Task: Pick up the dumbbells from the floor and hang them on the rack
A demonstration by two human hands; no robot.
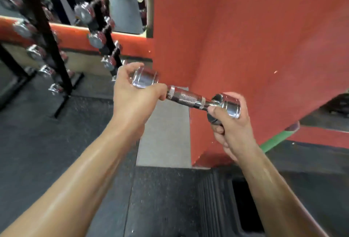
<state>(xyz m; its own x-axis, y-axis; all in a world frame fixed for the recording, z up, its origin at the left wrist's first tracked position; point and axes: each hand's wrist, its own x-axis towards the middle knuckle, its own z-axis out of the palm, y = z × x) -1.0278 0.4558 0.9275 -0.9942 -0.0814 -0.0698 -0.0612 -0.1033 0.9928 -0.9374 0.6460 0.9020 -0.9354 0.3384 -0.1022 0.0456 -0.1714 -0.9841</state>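
A chrome dumbbell (186,97) with a knurled handle is held in the air in front of a red wall, roughly level and tilted down to the right. My left hand (132,93) wraps its left head. My right hand (229,125) grips the right head from below. The black dumbbell rack (47,34) stands at the upper left, with several chrome dumbbells (96,39) hanging on its pegs. The rack is up and to the left of the held dumbbell, a short way from my left hand.
A red wall corner (245,38) juts out directly behind the dumbbell. A mirror (124,0) hangs behind the rack. Dark rubber flooring (56,132) spreads below, with a grey strip (164,138) along the wall. A green bar (277,138) lies at the right, and a black ribbed object (222,199) sits at the bottom.
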